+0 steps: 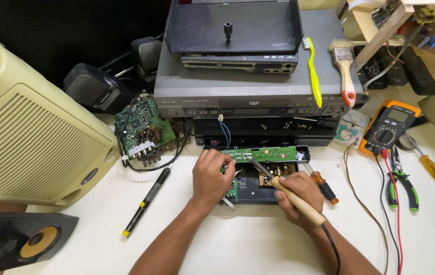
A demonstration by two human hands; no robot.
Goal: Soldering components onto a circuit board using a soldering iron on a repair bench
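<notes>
The right hand (299, 196) is closed around a soldering iron with a wooden handle (299, 202), its tip slanted onto the narrow green circuit board (263, 154) in the middle of the white table (238, 239). The left hand (211, 177) pinches the board's left end, probably to steady it. A yellow multimeter (390, 127) lies far right.

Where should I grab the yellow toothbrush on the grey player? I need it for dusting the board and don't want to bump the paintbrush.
Take the yellow toothbrush by the lower half of its handle, the end near the front edge of the grey player. Come from its left side: the paintbrush lies close on the right, and the bristle head points away, towards the back. It lies flat, so pinch it from above.
</notes>
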